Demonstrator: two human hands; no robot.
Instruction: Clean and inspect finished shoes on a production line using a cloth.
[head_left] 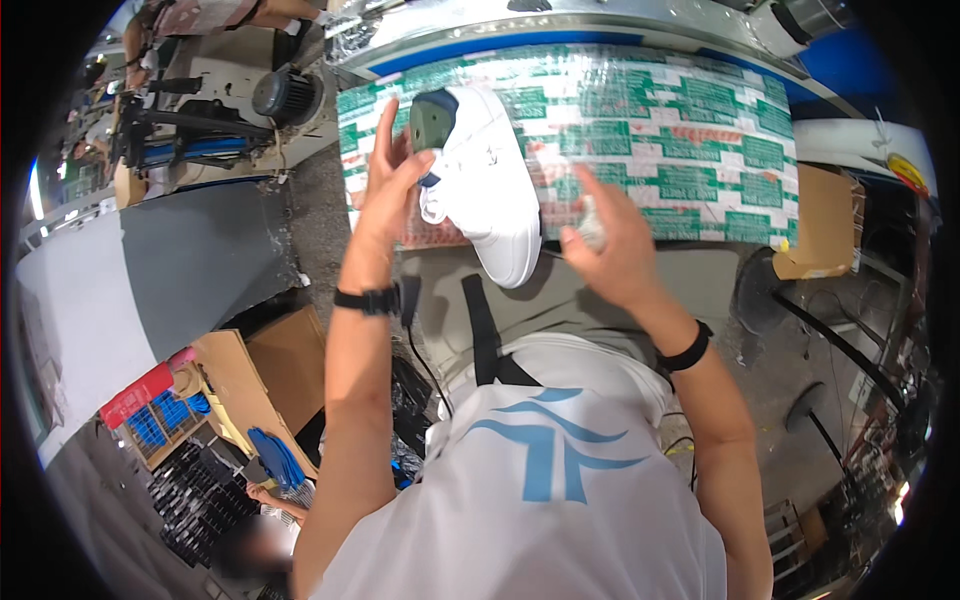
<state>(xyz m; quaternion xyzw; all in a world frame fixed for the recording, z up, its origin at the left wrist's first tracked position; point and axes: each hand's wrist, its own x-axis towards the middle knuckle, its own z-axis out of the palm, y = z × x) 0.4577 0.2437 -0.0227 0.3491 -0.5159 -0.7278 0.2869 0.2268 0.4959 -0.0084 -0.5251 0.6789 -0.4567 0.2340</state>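
One shoe [498,185] in left hand [388,190] | toe [514,265] past table [725,195] edge | right hand [618,250] holding pale item [592,225]

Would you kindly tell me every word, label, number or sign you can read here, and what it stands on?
Nothing reads clearly enough to quote.
Green-and-white table covering: repeated printed blocks, too small and blurred.
White shoe: small dark mark, too small.
Red item, lower left: pale marks, too blurred.
White shirt: blue emblem, no letters visible.

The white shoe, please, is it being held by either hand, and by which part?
The left hand holds the white shoe by the edge of its opening.
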